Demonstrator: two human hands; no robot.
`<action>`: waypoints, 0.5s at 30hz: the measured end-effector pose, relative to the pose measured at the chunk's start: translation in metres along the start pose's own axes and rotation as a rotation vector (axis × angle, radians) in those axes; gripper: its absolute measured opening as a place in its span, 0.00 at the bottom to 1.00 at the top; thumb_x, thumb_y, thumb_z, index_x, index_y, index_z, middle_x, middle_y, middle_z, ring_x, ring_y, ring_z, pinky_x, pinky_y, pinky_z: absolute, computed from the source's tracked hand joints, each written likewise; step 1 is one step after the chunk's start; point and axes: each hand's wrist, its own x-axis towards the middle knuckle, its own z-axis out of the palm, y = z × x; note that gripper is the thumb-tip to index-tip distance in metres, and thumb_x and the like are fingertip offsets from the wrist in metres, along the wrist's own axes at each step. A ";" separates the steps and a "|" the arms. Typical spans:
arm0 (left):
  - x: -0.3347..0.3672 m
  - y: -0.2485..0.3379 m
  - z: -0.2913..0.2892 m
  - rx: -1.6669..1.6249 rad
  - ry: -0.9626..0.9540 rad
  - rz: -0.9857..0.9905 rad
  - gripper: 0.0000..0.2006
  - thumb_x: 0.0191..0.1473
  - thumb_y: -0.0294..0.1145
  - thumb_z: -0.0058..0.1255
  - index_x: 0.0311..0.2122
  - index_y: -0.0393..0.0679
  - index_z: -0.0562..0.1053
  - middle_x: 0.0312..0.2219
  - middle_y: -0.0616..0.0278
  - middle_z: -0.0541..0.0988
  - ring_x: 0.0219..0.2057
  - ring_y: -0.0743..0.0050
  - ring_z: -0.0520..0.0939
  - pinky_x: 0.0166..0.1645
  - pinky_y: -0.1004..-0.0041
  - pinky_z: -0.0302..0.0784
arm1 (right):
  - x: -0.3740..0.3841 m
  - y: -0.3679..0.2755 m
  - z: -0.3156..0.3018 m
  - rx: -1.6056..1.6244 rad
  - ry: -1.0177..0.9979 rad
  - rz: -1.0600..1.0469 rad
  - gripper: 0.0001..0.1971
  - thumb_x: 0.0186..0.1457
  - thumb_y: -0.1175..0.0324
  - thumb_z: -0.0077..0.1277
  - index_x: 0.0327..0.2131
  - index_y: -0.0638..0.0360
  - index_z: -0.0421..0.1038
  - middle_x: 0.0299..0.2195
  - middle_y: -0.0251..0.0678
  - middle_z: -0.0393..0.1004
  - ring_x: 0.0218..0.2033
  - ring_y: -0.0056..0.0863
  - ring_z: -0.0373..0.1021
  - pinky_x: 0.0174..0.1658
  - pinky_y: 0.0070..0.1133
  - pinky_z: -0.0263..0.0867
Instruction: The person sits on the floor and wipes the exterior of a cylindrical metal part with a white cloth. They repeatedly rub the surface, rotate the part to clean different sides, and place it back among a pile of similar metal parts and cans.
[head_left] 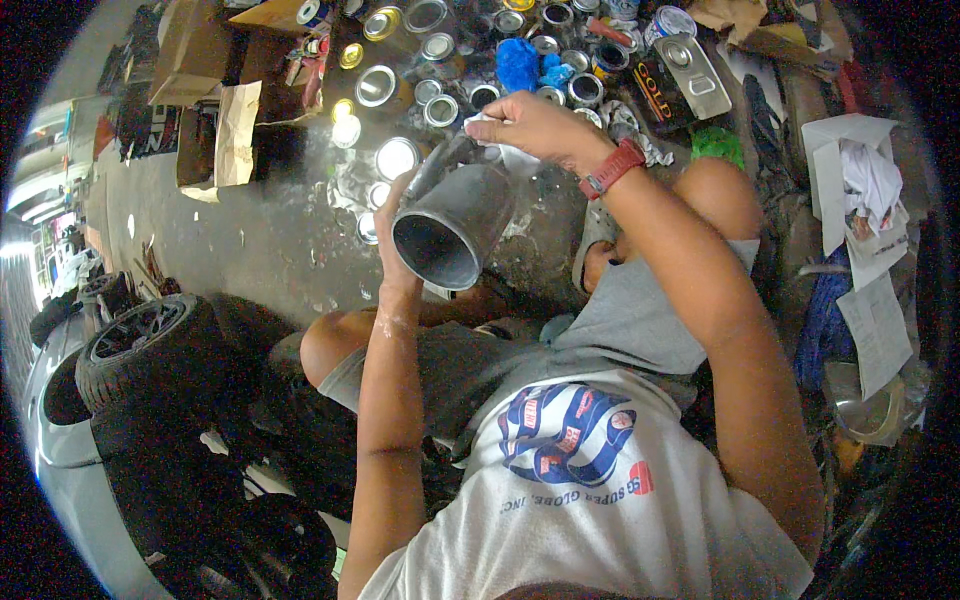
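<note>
A dull grey hollow cylinder (478, 205) is tilted in front of me, its round open end turned toward me and a narrower piece running along its far left side. My left hand (392, 222) grips it from the left; the cylinder hides most of those fingers. Over its far end, my right hand (540, 128) pinches a crumpled white cloth or paper wipe (512, 156), which hangs against the cylinder. A red watch (613, 168) is on my right wrist.
Many paint cans (440, 110) crowd the floor ahead, with a blue crumpled wad (517, 64) among them. A black rectangular tin (665, 92) stands at the right. Cardboard boxes (238, 135) are far left. A car wheel (140, 345) is at left; a white carton (828, 170) sits far right.
</note>
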 end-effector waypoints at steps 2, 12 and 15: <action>0.004 -0.008 0.000 0.063 0.022 0.015 0.24 0.61 0.28 0.56 0.61 0.37 0.69 0.52 0.49 0.80 0.51 0.58 0.83 0.55 0.59 0.83 | -0.004 -0.022 -0.012 -0.236 -0.036 -0.071 0.24 0.62 0.48 0.59 0.39 0.64 0.82 0.27 0.43 0.81 0.29 0.28 0.74 0.38 0.29 0.69; 0.007 0.000 0.008 -0.179 0.056 -0.006 0.28 0.56 0.29 0.62 0.61 0.34 0.69 0.50 0.52 0.82 0.50 0.64 0.83 0.57 0.64 0.79 | 0.016 0.013 -0.007 0.281 0.158 0.076 0.25 0.69 0.48 0.50 0.41 0.63 0.82 0.33 0.29 0.81 0.34 0.16 0.70 0.41 0.23 0.67; 0.008 -0.004 0.001 0.102 0.036 0.160 0.27 0.57 0.30 0.61 0.61 0.34 0.70 0.49 0.54 0.82 0.50 0.66 0.82 0.57 0.65 0.79 | 0.014 0.008 -0.004 0.362 0.123 0.050 0.27 0.68 0.46 0.51 0.42 0.66 0.81 0.37 0.31 0.80 0.36 0.18 0.70 0.43 0.23 0.66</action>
